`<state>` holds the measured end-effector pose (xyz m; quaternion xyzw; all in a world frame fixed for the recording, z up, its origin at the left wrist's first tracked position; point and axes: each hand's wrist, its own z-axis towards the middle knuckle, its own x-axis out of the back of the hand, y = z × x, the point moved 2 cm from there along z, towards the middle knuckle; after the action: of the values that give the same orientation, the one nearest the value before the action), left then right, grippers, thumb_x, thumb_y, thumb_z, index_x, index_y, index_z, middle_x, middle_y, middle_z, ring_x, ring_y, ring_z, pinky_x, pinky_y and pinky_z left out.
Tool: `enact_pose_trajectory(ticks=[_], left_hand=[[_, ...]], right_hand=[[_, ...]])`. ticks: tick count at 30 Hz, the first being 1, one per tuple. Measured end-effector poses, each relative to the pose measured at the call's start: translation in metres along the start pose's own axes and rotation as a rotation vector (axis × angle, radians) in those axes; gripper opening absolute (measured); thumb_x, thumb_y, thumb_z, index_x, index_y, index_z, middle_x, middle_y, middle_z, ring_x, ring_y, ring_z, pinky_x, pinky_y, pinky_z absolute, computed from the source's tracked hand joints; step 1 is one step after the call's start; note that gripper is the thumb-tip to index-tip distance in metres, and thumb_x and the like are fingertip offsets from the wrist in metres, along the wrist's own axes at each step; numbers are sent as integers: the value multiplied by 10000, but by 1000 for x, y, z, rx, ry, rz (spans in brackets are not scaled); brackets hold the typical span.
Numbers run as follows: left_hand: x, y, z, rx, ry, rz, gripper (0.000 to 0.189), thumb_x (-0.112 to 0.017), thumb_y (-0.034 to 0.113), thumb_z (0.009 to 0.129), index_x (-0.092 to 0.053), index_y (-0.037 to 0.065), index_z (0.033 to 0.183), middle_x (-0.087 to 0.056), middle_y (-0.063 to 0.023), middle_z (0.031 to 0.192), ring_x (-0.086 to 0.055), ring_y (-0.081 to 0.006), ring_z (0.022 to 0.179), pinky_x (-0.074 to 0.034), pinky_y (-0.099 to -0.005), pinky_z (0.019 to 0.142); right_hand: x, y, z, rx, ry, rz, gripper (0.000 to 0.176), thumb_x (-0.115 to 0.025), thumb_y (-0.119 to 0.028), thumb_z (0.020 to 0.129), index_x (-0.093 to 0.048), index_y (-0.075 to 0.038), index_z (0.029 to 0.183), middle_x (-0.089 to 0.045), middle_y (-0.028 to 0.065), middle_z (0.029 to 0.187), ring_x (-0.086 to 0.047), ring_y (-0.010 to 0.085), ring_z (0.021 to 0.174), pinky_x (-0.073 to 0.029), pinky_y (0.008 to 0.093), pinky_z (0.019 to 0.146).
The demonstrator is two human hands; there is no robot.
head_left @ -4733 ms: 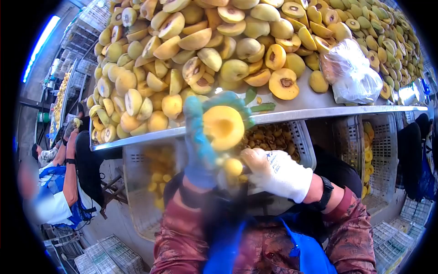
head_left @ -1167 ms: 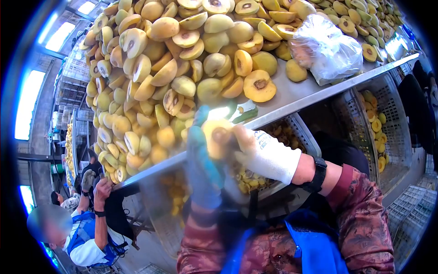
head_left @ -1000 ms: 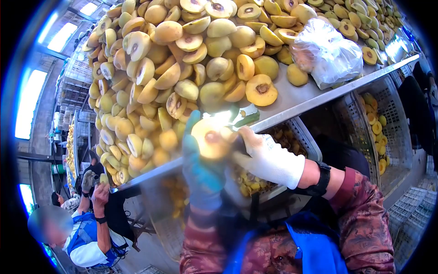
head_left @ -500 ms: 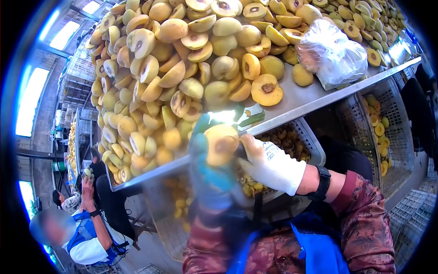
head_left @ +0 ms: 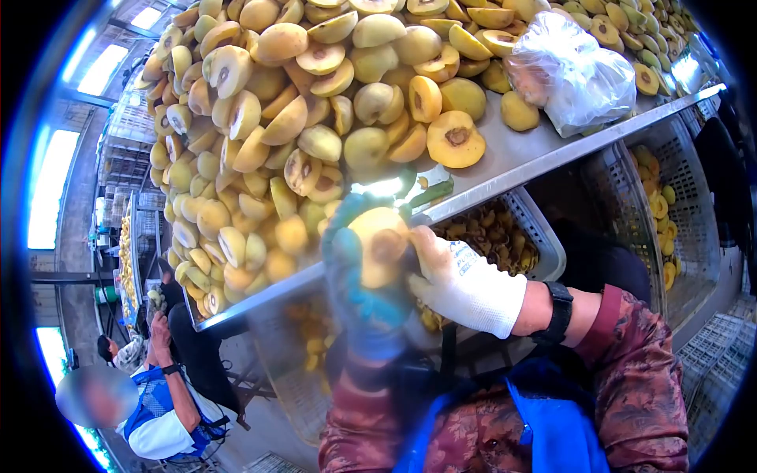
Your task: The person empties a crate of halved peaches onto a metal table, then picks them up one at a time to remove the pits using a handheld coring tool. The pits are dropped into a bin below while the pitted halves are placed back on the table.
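Note:
My left hand [head_left: 363,307], in a blue-green glove, is wrapped round a yellow peach half [head_left: 385,246] at the table's front edge. The cut face is turned up, and a brownish hollow or stone shows at its middle. My right hand [head_left: 469,284], in a white glove, is closed with thumb and fingertips against the right side of that half. Something dark shows by these fingertips, too blurred to name. Behind my hands, a big heap of peach halves [head_left: 292,126] covers the metal table [head_left: 505,177]. One larger half [head_left: 456,139] lies cut side up near the edge.
A white plastic bag [head_left: 579,79] sits on the table at right. Below the edge stand a crate of brownish scraps [head_left: 544,244] and a crate [head_left: 694,205] with peach pieces. A co-worker [head_left: 165,402] sits at left, holding something pale.
The view has shifted slightly, so the heap and bag appear a little higher and further left. My left hand still holds the peach half, with my right fingers at its side.

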<state>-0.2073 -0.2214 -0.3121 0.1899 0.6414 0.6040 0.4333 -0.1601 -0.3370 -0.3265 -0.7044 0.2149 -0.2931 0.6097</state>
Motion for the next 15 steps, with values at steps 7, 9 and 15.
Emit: enact_pose_trajectory(ticks=[7, 9, 15], left_hand=[[4, -3, -2, 6, -139, -115, 568, -435, 425, 1029, -447, -10, 1393, -560, -158, 1312, -556, -288, 1205, -462, -459, 1046], [8, -4, -3, -34, -139, -14, 571, -431, 429, 1031, -449, -16, 1388, -562, -160, 1308, -561, -287, 1198, -465, -456, 1041], [12, -3, -6, -244, -103, 382, 552, -421, 420, 1029, -486, -35, 1336, -581, -165, 1264, -584, -286, 1153, -477, -434, 1013]], right_hand=[[-5, 4, -5, 15, -12, 171, 729, -207, -613, 1015, -561, -17, 789, -544, 85, 654, -469, 239, 616, -438, 389, 632], [-5, 5, -8, -15, -53, 152, 745, -195, -627, 1010, -564, -27, 765, -542, 69, 648, -473, 230, 614, -436, 385, 627], [-13, 6, -8, 8, -58, 118, 726, -205, -603, 1014, -575, -26, 774, -549, 99, 643, -502, 266, 608, -441, 402, 623]])
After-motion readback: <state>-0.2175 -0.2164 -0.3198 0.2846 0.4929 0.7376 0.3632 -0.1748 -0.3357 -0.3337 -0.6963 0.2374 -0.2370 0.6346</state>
